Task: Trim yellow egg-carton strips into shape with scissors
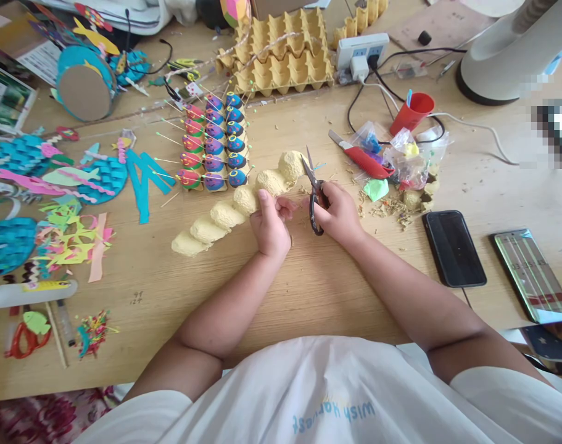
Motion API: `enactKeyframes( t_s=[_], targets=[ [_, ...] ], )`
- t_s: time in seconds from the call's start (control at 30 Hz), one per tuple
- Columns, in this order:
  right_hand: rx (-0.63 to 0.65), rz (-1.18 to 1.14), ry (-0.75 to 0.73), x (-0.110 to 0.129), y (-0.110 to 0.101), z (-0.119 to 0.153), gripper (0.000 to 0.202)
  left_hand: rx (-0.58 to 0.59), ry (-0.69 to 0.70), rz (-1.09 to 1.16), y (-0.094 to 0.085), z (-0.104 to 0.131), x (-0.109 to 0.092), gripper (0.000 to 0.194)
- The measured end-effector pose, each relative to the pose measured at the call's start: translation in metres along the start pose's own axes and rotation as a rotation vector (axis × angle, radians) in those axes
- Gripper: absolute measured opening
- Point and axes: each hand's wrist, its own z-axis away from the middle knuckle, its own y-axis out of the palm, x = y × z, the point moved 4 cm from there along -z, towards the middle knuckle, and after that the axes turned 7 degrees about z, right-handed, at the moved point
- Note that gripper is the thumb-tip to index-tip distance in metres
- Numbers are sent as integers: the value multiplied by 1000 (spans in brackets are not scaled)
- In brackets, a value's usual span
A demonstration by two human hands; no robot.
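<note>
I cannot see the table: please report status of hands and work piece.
Left hand grips egg-carton strip. Right hand holds scissors, blades open. Paper scraps nearby, nothing blocking.

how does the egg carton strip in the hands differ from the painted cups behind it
The egg carton strip is plain pale yellow, one curved row, gripped by the left hand. The painted cups are pink, purple and blue, in three straight rows, stuck with thin sticks, and untouched. Both are domed and rest on the table.
</note>
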Motion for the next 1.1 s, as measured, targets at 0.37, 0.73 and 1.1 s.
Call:
enactKeyframes(
  t_s=[0.37, 0.73, 1.1],
  targets=[
    [-14, -75, 92, -7, 1, -2, 65, 18, -5, -4, -2, 1, 1, 66],
    [48, -156, 6, 3, 2, 2, 60, 32, -12, -18, -2, -1, 1, 75],
    [-81, 99, -32, -7, 5, 4, 26, 69, -22, -18, 0, 0, 1, 79]
  ],
)
